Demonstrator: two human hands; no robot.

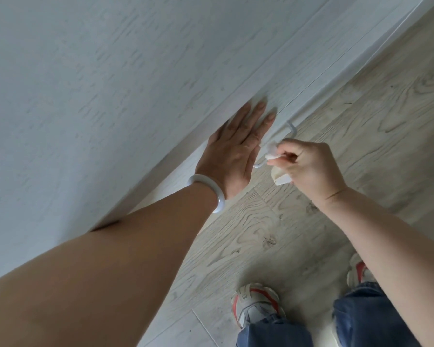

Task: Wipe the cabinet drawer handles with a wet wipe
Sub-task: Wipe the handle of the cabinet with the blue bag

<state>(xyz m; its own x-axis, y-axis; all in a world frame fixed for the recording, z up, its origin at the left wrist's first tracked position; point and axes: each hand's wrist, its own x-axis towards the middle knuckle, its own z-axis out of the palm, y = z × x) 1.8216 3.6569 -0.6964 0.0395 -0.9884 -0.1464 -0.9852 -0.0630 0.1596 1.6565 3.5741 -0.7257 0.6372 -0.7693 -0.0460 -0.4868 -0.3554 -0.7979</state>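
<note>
The cabinet top [73,83] fills the upper left of the frame. Just right of it, near the centre, the left hand [236,151] lies flat with straight fingers against the drawer front [311,78], gripping nothing and seemingly bracing the drawer. If that hand eases off, the rubbing could tug the drawer open and spoil the stroke.

Right of the left hand, the white handle [292,128] runs diagonally through the middle of the frame, one end near the little finger. The right hand [311,169] pinches a bunched wet wipe [271,150] with curled fingers and holds it against the lower part of the bar. Only a small wad touches the bar, so its underside and upper end may go unwiped. A loose tail of wipe [281,177] hangs below the palm; a weak pinch could drop it onto the floor [361,116] at the right.
</note>
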